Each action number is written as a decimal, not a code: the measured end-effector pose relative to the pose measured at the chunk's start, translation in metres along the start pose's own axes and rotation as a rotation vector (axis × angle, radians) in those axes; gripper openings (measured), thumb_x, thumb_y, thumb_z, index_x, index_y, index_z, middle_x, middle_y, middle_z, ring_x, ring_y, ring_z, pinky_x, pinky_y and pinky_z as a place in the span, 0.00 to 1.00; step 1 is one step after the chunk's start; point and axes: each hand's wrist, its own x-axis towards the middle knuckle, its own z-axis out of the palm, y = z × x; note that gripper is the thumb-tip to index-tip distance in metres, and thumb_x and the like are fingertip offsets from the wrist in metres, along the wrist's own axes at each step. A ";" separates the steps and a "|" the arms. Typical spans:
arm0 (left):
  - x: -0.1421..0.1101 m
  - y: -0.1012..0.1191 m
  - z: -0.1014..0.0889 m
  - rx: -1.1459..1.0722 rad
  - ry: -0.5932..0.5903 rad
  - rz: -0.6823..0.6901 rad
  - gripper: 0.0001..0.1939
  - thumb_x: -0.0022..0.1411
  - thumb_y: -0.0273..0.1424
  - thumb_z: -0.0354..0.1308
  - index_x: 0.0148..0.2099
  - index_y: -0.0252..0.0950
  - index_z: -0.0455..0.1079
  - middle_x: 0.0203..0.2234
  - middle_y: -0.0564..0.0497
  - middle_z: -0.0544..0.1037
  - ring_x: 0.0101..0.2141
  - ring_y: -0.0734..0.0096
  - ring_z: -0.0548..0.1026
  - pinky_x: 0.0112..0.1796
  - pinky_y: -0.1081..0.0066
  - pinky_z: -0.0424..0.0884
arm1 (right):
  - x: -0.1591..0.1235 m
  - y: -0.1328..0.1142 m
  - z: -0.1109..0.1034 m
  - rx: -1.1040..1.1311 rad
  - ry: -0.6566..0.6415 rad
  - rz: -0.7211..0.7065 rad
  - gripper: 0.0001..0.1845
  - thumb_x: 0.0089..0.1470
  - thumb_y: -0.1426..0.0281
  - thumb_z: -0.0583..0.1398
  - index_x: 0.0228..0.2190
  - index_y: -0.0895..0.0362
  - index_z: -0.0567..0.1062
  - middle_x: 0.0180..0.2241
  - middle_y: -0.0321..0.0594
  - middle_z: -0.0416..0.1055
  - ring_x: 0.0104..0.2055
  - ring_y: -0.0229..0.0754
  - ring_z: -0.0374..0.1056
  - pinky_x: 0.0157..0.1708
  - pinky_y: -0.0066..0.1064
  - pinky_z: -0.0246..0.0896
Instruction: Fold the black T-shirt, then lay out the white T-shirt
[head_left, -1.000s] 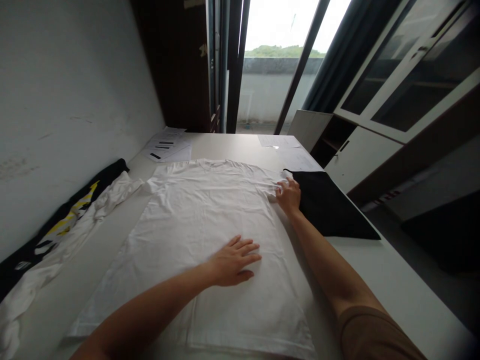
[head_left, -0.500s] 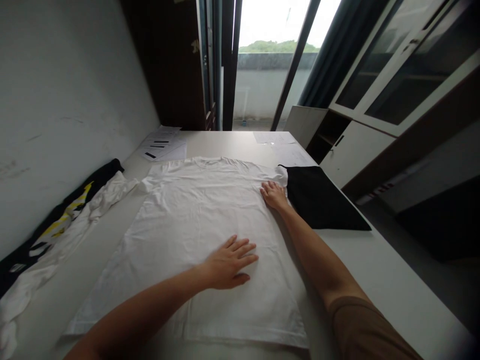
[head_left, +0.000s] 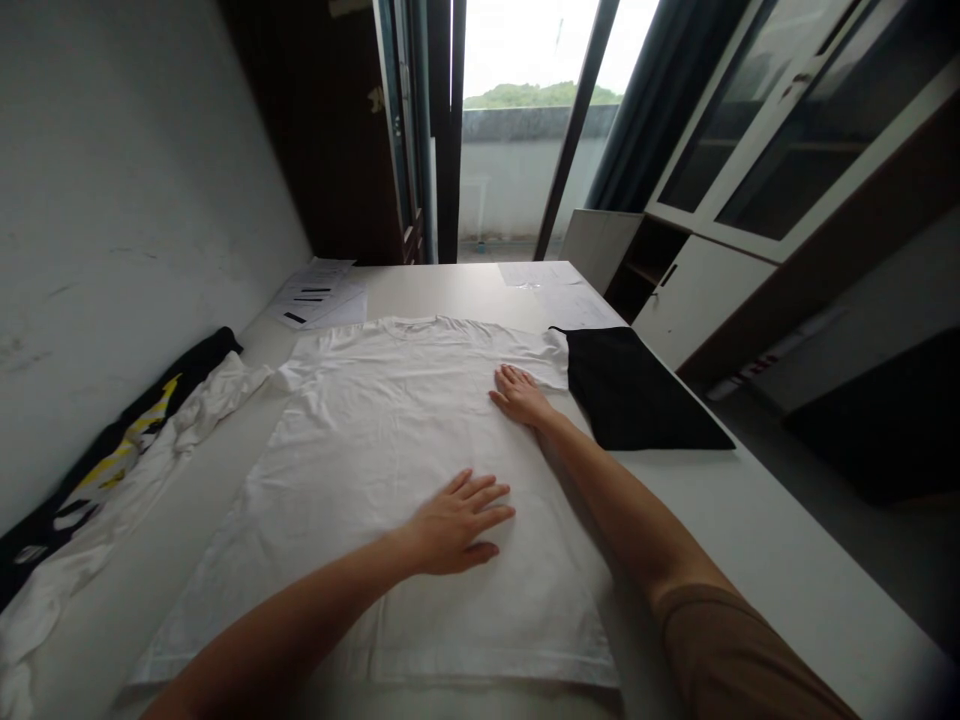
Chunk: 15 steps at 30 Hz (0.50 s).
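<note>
A white T-shirt (head_left: 360, 450) lies spread flat on the white table (head_left: 697, 540), its collar at the far side and its hem toward me. My left hand (head_left: 461, 522) rests palm down on the lower middle of the shirt, fingers spread. Farther off, my right hand (head_left: 519, 395) lies flat on the shirt's upper right, just inside the right sleeve. Neither hand grips the cloth. Just past the right sleeve is a folded black cloth (head_left: 637, 390), its left edge close to the sleeve.
Crumpled white cloth (head_left: 161, 460) and a black garment with yellow print (head_left: 112, 450) lie along the left wall. Papers (head_left: 319, 295) sit at the table's far left, more sheets (head_left: 562, 295) at the far right. A cabinet (head_left: 697, 300) stands to the right.
My right hand has slid left, off the sleeve's edge and onto the shirt's body. My left hand has stayed in place. The view has shifted slightly.
</note>
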 end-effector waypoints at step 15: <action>-0.032 -0.120 -0.037 -0.075 0.529 -0.487 0.13 0.69 0.30 0.53 0.50 0.39 0.77 0.53 0.46 0.79 0.55 0.59 0.74 0.60 0.53 0.68 | -0.004 0.005 -0.007 0.020 0.117 -0.026 0.27 0.67 0.57 0.55 0.62 0.53 0.69 0.69 0.48 0.57 0.73 0.54 0.48 0.69 0.50 0.46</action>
